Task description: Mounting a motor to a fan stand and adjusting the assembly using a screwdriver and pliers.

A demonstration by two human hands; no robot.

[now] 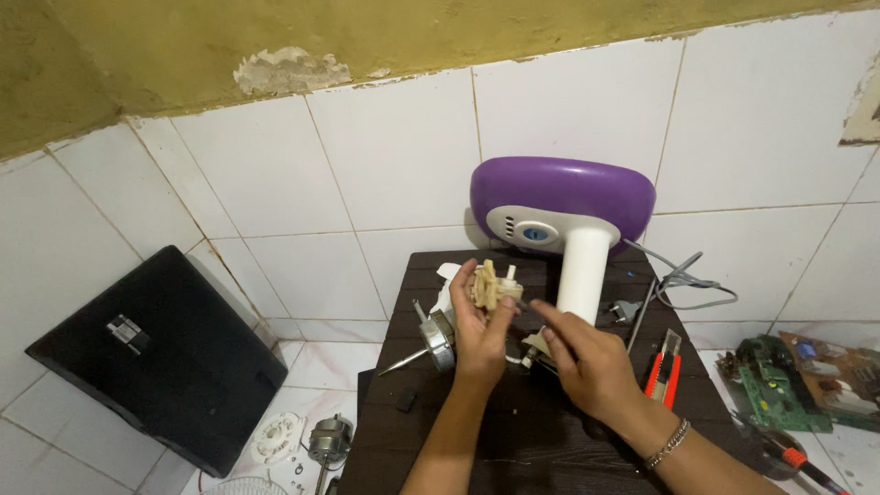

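My left hand (477, 335) grips a beige plastic switch block (492, 289) upright over the dark wooden table (513, 440). My right hand (587, 362) pinches what looks like a thin screwdriver (532, 310), its tip at the block's three o'clock side. At twelve o'clock stands the purple fan base (561, 197); at nine, a motor (438, 337). I judge I'm dismantling the block; careful, steady prying seems needed.

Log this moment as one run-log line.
left hand: holds beige gear part | right hand: thin tool at part | beside: fan motor, purple fan base, red cutter | surface: dark table
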